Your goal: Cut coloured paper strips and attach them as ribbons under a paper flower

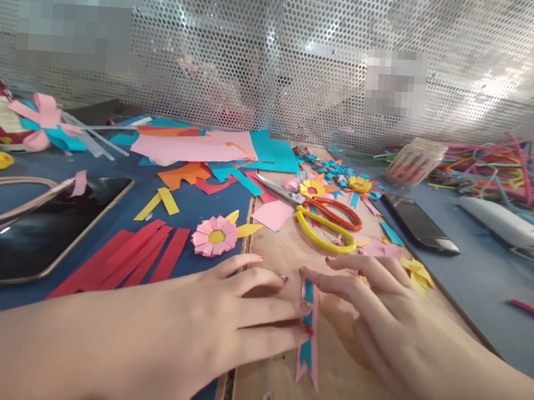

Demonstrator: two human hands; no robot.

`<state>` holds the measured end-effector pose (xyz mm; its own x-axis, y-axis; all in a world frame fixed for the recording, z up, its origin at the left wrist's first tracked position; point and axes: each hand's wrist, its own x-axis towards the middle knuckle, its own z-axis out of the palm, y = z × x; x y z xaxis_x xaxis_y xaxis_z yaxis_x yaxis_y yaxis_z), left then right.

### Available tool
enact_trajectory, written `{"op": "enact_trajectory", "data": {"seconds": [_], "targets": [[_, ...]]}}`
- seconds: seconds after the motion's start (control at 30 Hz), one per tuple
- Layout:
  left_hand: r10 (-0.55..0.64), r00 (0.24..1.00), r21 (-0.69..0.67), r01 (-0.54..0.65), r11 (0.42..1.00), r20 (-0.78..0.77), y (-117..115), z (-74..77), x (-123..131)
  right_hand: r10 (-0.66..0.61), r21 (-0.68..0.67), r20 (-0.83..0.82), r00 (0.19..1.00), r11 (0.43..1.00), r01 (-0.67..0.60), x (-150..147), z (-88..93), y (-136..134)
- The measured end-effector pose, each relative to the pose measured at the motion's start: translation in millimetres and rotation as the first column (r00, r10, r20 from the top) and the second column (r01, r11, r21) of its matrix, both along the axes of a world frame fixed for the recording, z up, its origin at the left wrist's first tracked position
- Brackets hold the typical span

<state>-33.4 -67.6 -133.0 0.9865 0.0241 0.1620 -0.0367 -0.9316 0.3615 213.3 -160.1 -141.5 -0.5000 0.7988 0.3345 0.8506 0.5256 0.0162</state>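
Observation:
A narrow paper ribbon [306,352], blue layered on pink with notched lower ends, lies on the wooden board [264,370]. My left hand [222,319] reaches across from the left, fingers spread, two fingertips resting on the strip's middle. From the other side my right hand [387,306] touches its top end with the index fingertip; the fingers are stretched and partly bent. Just beyond the left hand sits a pink paper flower [214,236] with a yellow centre and yellow leaves. Scissors [325,219] with one orange and one yellow handle loop lie past the ribbon.
Red paper strips [130,254] and a tablet [50,227] are at left. A phone [421,223], a white glue gun [507,223] and a tipped clear jar [416,161] stand right. Coloured sheets [193,146] and paper flowers [333,174] lie before a perforated metal screen [267,60].

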Motion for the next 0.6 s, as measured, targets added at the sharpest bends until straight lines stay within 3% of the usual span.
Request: {"op": "enact_trajectory", "data": {"seconds": [0.13,0.3,0.47,0.6], "targets": [[-0.030,0.998,-0.019,0.029,0.999,-0.057,0.7,11.4,0.5,-0.060,0.004,-0.041,0.997,0.998,0.061,-4.6,2.1,1.6],[-0.058,0.992,-0.069,0.051,0.996,-0.112,2.8,24.3,4.5,-0.069,-0.111,-0.066,0.995,0.992,0.062,-1.1,10.4,3.2],[0.089,0.993,-0.050,-0.094,0.994,-0.082,0.7,22.9,11.7,-0.116,-0.154,-0.056,0.992,0.982,0.106,2.0,10.9,2.2],[0.111,0.987,-0.003,-0.112,0.994,-0.112,0.2,20.3,16.6,-0.116,-0.093,-0.063,0.991,0.990,0.110,-1.5,8.9,2.0]]}}
